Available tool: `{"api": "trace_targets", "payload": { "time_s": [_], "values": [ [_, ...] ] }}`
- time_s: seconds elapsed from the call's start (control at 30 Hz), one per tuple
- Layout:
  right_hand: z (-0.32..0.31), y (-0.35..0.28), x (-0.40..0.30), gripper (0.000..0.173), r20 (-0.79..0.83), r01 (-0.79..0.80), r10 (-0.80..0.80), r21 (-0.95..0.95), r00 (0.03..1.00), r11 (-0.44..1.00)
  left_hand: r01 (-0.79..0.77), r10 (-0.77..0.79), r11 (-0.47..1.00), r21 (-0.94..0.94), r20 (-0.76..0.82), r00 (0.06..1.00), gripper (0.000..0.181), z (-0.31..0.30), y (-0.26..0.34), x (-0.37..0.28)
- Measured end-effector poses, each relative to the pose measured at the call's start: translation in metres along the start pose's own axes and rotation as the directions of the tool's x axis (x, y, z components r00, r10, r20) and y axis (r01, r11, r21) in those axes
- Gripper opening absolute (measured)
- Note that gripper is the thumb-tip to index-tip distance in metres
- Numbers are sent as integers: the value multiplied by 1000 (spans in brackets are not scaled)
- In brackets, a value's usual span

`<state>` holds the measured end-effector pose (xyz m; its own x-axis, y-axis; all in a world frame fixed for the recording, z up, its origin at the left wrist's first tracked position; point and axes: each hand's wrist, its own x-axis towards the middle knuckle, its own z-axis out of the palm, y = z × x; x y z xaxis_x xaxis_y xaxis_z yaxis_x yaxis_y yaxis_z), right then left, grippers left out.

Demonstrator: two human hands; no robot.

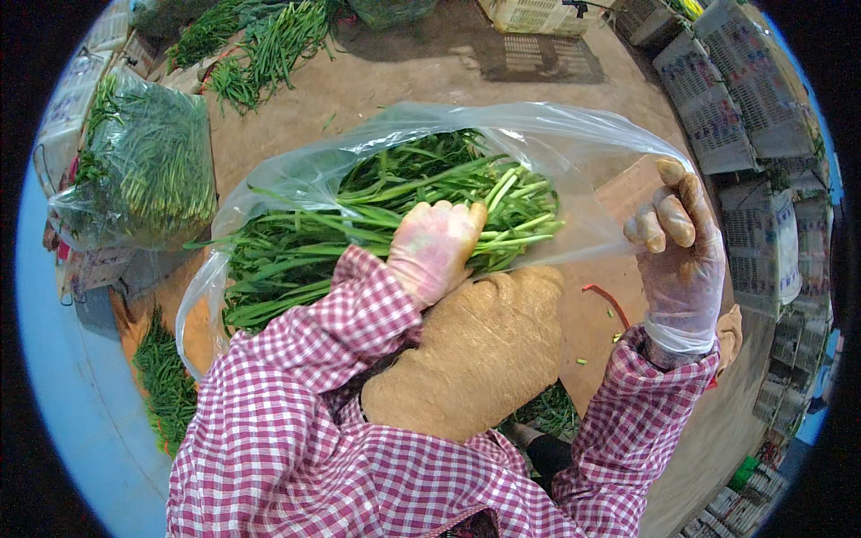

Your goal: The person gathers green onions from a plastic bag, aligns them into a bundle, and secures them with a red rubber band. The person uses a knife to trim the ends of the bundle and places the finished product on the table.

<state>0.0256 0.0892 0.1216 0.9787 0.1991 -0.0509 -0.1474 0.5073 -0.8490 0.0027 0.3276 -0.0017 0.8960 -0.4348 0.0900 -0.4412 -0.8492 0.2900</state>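
A large transparent plastic bag (430, 118) lies open before me, with long leafy greens (303, 232) inside. Their pale cut stems (518, 232) point right, and the leaf ends reach left. In a thin whitish glove, my left hand (437, 249) is closed around a bunch of the greens inside the bag's mouth. My right hand (679, 235), gloved too and stained brown at the fingers, pinches the bag's right edge and holds it stretched outward. Below the greens, tan cloth (471, 356) covers what looks like my knee. Part of the bunch is hidden under the left hand and sleeve.
A filled bag of greens (151, 168) stands at left. Loose greens (282, 50) lie at upper left, more greens (165, 383) at lower left. Plastic crates (706, 107) line the right side; another crate (538, 17) stands at the top. A red strip (609, 302) lies near my right hand.
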Motion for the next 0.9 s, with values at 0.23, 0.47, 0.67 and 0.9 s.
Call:
{"api": "trace_targets", "payload": {
  "time_s": [0.23,0.47,0.67,0.9],
  "values": [
    [-2,-1,8,35,2,70,-71,96,997,993,-132,142,986,99,-102,985,53,8,4,-24],
    [-17,1,5,37,-33,96,-95,38,995,995,-90,91,985,-144,-1,996,72,2,4,-26],
    [-6,-2,6,37,-14,76,-80,-171,997,982,155,-174,911,-383,-14,985,58,-48,-62,-4],
    [-21,25,36,33,-227,50,-82,-144,970,988,419,-181,461,-783,379,908,51,-13,-161,17]
  ]
}}
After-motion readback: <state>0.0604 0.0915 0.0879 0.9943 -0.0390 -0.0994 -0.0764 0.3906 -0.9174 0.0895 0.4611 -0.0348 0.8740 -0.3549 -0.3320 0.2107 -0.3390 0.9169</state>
